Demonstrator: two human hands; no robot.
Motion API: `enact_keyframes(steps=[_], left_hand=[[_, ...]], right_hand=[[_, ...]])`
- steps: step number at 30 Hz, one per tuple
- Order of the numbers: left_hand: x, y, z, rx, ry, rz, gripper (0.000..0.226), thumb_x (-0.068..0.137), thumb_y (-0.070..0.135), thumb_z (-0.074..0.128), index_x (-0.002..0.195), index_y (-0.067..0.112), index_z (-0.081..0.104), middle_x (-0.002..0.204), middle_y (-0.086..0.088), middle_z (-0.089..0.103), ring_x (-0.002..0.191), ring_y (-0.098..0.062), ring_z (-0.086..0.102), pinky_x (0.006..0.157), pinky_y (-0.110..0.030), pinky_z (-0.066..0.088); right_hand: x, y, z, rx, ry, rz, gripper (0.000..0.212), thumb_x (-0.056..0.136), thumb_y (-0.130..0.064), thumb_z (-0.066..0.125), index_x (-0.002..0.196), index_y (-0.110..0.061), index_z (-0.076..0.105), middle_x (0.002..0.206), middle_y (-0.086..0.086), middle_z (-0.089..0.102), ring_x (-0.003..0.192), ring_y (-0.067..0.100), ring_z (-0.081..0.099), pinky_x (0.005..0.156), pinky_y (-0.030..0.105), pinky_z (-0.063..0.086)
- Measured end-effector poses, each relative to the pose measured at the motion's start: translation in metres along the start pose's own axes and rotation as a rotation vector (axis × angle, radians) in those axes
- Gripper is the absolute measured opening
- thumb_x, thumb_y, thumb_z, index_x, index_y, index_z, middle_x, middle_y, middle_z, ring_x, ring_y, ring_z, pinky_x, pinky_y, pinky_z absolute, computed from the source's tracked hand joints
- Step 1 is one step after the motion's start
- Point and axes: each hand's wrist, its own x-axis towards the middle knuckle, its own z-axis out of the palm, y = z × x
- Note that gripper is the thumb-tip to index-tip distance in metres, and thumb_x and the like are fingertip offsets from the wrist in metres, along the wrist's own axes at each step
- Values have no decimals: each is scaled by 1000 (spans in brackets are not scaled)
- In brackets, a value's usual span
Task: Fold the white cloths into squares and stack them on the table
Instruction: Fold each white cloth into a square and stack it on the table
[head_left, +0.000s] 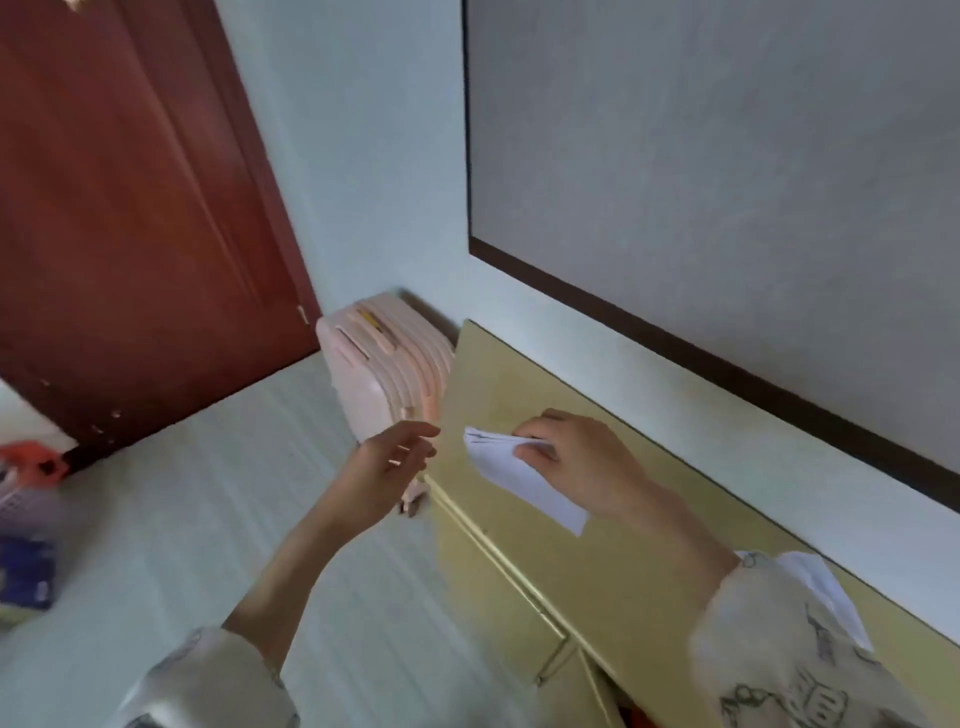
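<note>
Folded white cloth (524, 475) held above yellow counter (597, 561), near its far-left end; long axis runs from far-left down toward near-right. Right hand (582, 462) pinches its far-left end, thumb under, fingers over. Left hand (392, 465) hovers off counter edge, just left of cloth, fingers spread, holding nothing. Second white cloth (826, 587) lies on counter near right sleeve, partly hidden. Judgement: right hand nearer; setting down means lowering cloth straight onto counter.

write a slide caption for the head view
Right hand holds a folded white cloth on the yellow table; left hand open beside it.
</note>
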Motion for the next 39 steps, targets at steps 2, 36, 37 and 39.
enact_keyframes(steps=[2, 36, 37, 39], left_hand=[[-36, -10, -48, 43, 122, -30, 30, 94, 14, 49, 93, 43, 53, 87, 13, 67, 81, -4, 65, 80, -27, 52], [-645, -396, -667, 130, 1023, -701, 29, 91, 20, 55, 120, 24, 55, 112, 5, 62, 95, -7, 61, 68, -4, 45], [-650, -409, -686, 107, 1025, -703, 33, 90, 20, 57, 122, 25, 53, 116, 5, 60, 97, -6, 60, 71, -6, 46], [-662, -434, -725, 70, 1034, -714, 40, 87, 22, 62, 124, 28, 49, 119, 7, 57, 103, -9, 58, 81, -18, 50]], right_hand=[[15, -46, 12, 4, -16, -100, 19, 90, -27, 53, 104, -21, 65, 98, -4, 62, 88, 22, 58, 71, 30, 40], [64, -954, 492, 273, -553, -1009, 16, 90, -33, 55, 97, -27, 68, 95, -8, 62, 92, 13, 57, 79, 29, 46], [71, -976, 502, 278, -567, -1015, 16, 90, -33, 55, 97, -27, 68, 96, -8, 63, 92, 12, 57, 80, 29, 46], [86, -1021, 520, 302, -587, -1025, 15, 89, -34, 56, 97, -28, 68, 96, -9, 64, 94, 11, 58, 84, 31, 47]])
